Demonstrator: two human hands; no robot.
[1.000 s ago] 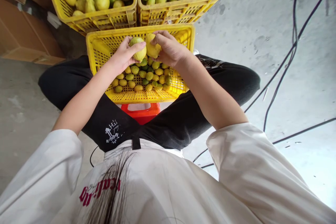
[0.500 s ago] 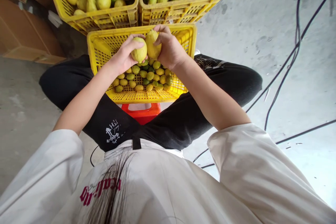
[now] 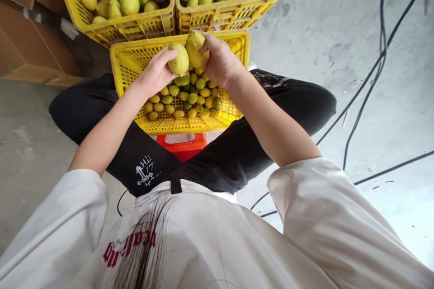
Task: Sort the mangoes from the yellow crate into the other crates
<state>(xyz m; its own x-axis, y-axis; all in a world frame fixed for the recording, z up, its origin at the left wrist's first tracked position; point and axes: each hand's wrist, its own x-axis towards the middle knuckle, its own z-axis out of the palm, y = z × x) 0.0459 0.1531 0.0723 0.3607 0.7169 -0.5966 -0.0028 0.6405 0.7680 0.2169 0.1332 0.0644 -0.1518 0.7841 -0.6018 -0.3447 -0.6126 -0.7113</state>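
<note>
My left hand [image 3: 154,74] grips a yellow-green lemon [image 3: 179,60], fingers wrapped under it. My right hand [image 3: 220,61] holds a second, yellower lemon [image 3: 196,49] right beside it; the two fruits touch. Both hands hover over the far part of a yellow plastic crate [image 3: 130,61] that sits between my knees. Several small lemons [image 3: 185,99] lie on the crate's floor below my hands.
Two more yellow crates stand just beyond, the left crate [image 3: 125,25] and the right crate [image 3: 233,11], both piled with larger yellow and green lemons. A red stool [image 3: 183,143] shows under me. Cardboard boxes [image 3: 27,49] at left, black cables [image 3: 369,81] on the concrete floor at right.
Both hands have turned the lemons and lifted them slightly toward the far rim of the near crate. The right lemon now points up more.
</note>
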